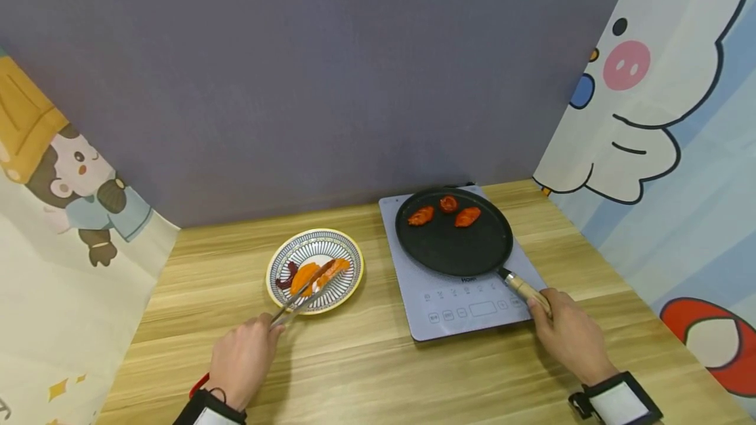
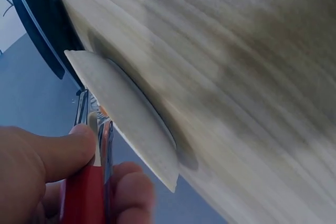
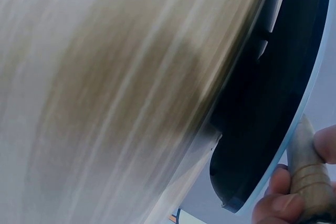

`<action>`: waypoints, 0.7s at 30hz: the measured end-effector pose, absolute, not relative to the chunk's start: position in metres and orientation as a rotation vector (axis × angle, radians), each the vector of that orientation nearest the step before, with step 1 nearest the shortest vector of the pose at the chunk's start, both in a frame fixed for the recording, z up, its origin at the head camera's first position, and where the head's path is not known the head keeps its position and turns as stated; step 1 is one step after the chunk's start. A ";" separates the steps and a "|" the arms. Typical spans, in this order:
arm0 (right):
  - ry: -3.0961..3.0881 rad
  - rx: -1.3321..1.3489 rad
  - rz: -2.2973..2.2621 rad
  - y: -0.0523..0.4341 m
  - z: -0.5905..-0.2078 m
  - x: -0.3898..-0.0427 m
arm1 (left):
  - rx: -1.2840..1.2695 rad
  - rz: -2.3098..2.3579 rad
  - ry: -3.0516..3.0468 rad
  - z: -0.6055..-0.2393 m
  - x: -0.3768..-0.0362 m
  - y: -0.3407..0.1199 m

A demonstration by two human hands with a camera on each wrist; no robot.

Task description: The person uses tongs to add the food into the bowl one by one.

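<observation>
Left hand low, pinching tongs over plate; right hand wrapped around pan handle

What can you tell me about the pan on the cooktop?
The pan is a flat, round, black griddle with a low rim, dark and matte. It sits level on the grey cooktop, toward its back. A pale, wood-looking handle joined by a metal collar points toward the person; the right hand grips its end. Three reddish-orange food pieces lie near the far edge; the rest of its surface is bare.
</observation>
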State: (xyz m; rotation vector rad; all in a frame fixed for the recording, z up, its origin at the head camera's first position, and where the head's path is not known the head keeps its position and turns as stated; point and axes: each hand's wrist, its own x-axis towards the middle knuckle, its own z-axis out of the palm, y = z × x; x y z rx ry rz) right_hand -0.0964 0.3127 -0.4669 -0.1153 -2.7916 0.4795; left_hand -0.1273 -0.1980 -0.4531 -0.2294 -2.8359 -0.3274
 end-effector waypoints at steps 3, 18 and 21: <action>-2.792 -0.118 0.480 0.313 -0.467 -0.096 | -0.240 -0.316 -2.843 -0.451 -0.129 -0.199; -2.795 -0.119 0.489 0.313 -0.467 -0.096 | -0.256 -0.377 -2.864 -0.453 -0.132 -0.202; -2.795 -0.117 0.493 0.313 -0.467 -0.096 | -0.252 -0.391 -2.850 -0.454 -0.132 -0.202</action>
